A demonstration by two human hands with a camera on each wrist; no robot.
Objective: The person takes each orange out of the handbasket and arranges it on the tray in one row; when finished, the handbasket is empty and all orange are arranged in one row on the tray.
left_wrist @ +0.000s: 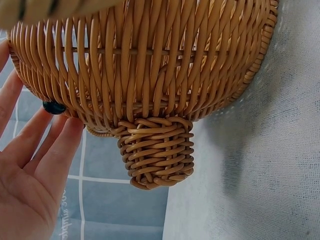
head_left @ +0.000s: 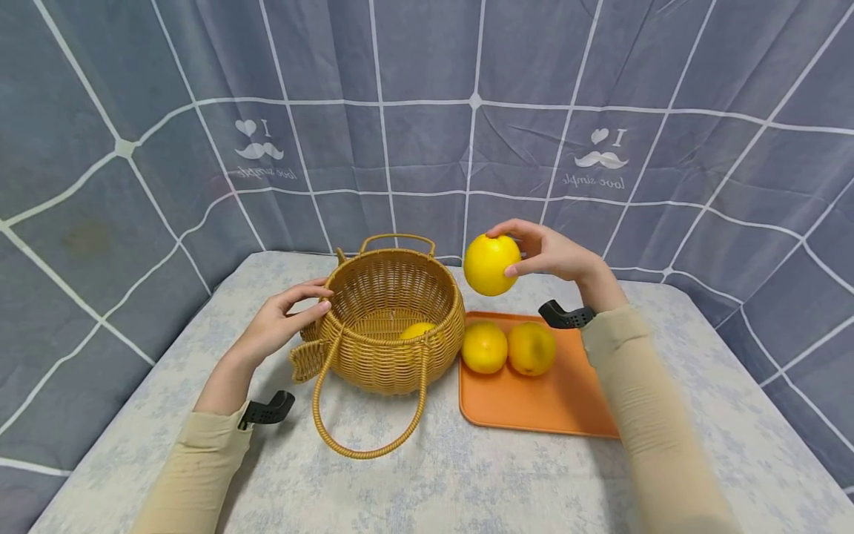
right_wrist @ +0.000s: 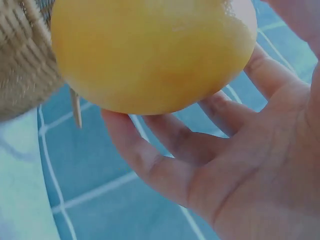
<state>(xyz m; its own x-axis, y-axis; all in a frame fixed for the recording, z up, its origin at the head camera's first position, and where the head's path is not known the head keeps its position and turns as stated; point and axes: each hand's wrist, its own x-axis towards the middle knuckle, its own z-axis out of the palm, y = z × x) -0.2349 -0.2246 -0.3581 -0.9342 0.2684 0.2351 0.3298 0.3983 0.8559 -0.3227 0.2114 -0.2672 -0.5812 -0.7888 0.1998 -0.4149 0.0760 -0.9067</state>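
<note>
My right hand (head_left: 550, 252) holds a round yellow fruit (head_left: 490, 265) between thumb and fingers, raised above the tray's back left corner, just right of the basket. In the right wrist view the fruit (right_wrist: 150, 55) rests against the curled fingertips. A tan wicker basket (head_left: 380, 363) stands open at the table's middle with another yellow fruit (head_left: 417, 331) inside, partly hidden by its front wall. My left hand (head_left: 283, 319) touches the basket's left rim. The left wrist view shows its fingers (left_wrist: 62, 150) nearly straight along the wicker, beside a dark bead (left_wrist: 54, 107).
Two more yellow fruits (head_left: 485, 347) sit side by side on an orange tray (head_left: 534, 411) right of the basket. One basket handle (head_left: 370, 452) droops forward onto the table; the other (head_left: 398, 236) stands up behind. A grey-blue checked curtain (head_left: 427, 148) hangs behind the table.
</note>
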